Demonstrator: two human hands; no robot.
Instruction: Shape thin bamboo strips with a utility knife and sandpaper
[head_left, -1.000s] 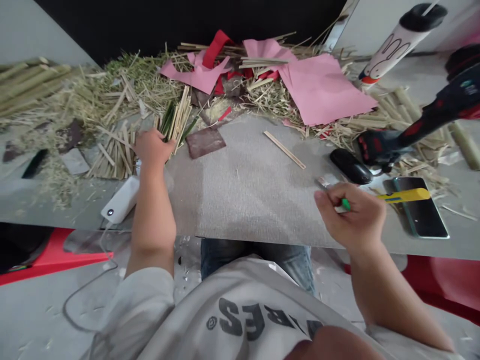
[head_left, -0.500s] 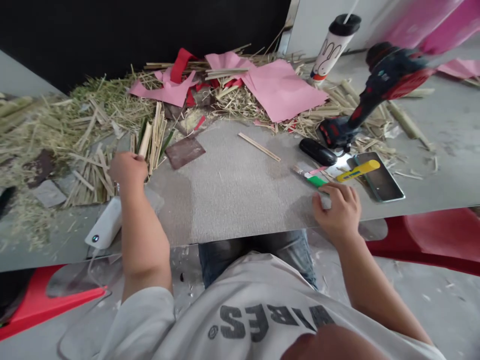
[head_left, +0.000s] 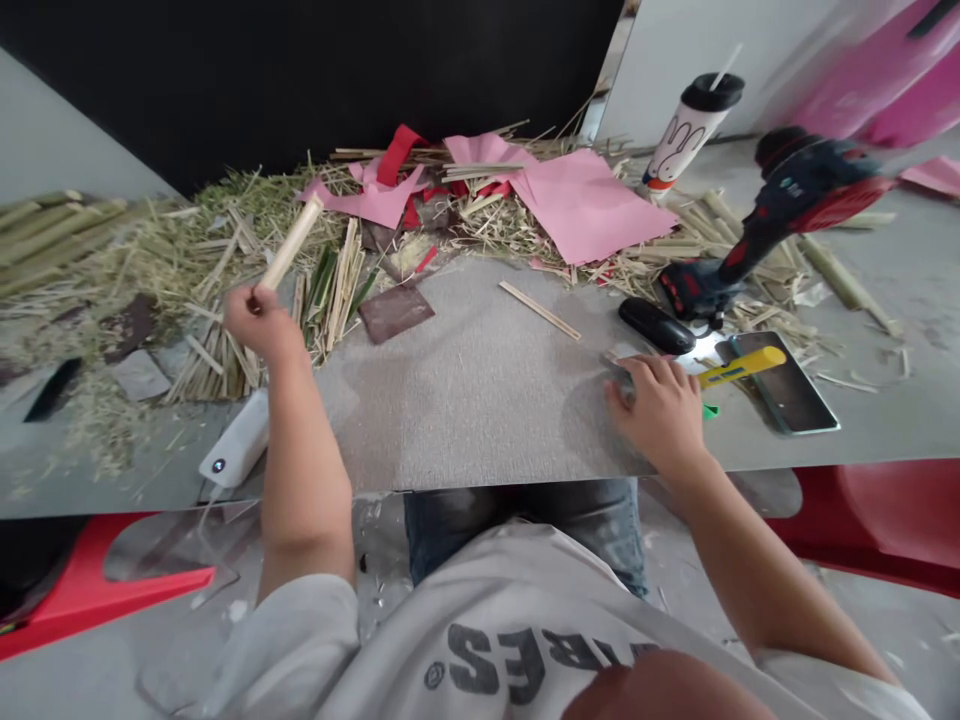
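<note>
Head view: left hand [head_left: 255, 322] clenched round the lower end of a pale, round bamboo stick [head_left: 291, 243], which slants up and away from the fist above a heap of split bamboo strips [head_left: 330, 290]. Right hand [head_left: 660, 410] lies palm down, fingers loosely curled, on the grey woven mat [head_left: 465, 380], touching small tools by a yellow utility knife [head_left: 739, 366]; whether it grips one cannot be told. Grey shirt [head_left: 510, 640], lettering only partly legible.

Left hand [head_left: 256, 322] raised off table, fist closed, forearm upright. Right hand [head_left: 660, 410] low, palm down, fingers curled, arm extended.
</note>
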